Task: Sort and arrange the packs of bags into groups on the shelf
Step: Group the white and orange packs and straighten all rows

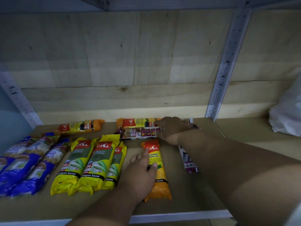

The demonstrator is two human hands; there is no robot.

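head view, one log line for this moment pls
left hand: on orange pack | right hand: on drawstring pack | yellow packs: grouped

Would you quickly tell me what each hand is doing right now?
Left hand: grips the orange pack, thumb curled over it.
Right hand: fingers on the drawstring bag pack; its grip cannot be told.

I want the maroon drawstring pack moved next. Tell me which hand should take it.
Right. The right hand already rests at the end of the maroon-and-white plastic drawstring bag pack at the back, while the left hand is busy on the orange plastic garbage bag pack.
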